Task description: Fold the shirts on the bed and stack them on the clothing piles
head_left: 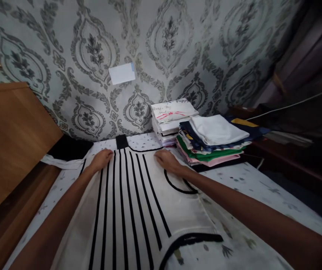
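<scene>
A white garment with black vertical stripes and black-trimmed openings lies spread out on the patterned white bedsheet. My left hand is closed on its upper left edge, beside a black strap-like piece. At the upper right, beside the black-edged neckline, my right hand has its fingers curled onto the cloth. Both fingertips are partly hidden in the fabric. Its lower part runs out of view toward me, and a curved black-trimmed edge shows at the lower right.
Two stacks stand near the wall: white folded clothes and mixed folded clothes topped with a white cloth. A wooden panel rises on the left, near a black cloth. A white card is on the wallpaper.
</scene>
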Motion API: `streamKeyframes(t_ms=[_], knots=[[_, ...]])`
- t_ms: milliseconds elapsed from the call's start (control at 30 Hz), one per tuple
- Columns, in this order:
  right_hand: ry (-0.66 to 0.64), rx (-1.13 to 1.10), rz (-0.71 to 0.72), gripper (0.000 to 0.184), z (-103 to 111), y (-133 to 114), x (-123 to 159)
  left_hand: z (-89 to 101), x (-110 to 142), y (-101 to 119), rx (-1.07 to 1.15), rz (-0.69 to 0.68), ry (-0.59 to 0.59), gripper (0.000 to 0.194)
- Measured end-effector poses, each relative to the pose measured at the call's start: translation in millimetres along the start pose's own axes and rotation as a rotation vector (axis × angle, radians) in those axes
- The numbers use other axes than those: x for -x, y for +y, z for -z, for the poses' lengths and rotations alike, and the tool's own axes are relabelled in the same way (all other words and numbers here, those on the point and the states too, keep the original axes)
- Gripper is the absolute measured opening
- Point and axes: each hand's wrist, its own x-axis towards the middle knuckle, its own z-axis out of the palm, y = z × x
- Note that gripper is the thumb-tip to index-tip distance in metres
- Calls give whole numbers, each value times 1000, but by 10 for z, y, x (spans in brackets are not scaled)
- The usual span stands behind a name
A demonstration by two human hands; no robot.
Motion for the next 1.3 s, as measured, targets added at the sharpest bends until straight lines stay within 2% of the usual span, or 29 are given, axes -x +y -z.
streamKeyframes(t_ms=[133,200,267,367,467,567,667,800,900,967,1033,1133,1200,1300], knots=[[-49,-42,61,28,-150,-385,-511,-312,-180,305,29,-112,24,30],[-84,-57,46,30,-273,-565,-805,-400,-203,343,29,-117,46,33],[-106,-60,-10,32,-388,-682,-1045,-408,-204,239,12,-76,72,35],[-111,-55,-113,33,-511,-735,-1256,-322,-189,-95,-48,58,103,37],[-128,-69,-196,34,-568,-697,-1360,-207,-183,-429,-110,147,53,36],[-175,-104,-245,32,-572,-648,-1440,-93,-191,-619,-146,137,-45,30],[-188,-140,-238,28,-521,-636,-1473,51,-168,-671,-176,101,-111,21],[-123,-185,-136,22,-366,-673,-1318,300,37,-599,-212,95,-99,16],[-75,-217,-21,18,-250,-718,-975,452,395,-455,-253,56,-42,15],[-42,-222,95,15,-214,-766,-652,476,712,-338,-304,-18,0,14],[-42,-187,240,13,-210,-830,-316,420,1036,-237,-356,-83,12,17],[-127,-92,399,17,-203,-892,67,235,1405,-163,-407,-112,-5,28],[-160,-37,410,25,-148,-847,196,118,1526,-163,-416,-92,9,34],[-163,86,308,41,31,-618,268,43,1567,-185,-413,-65,46,37]])
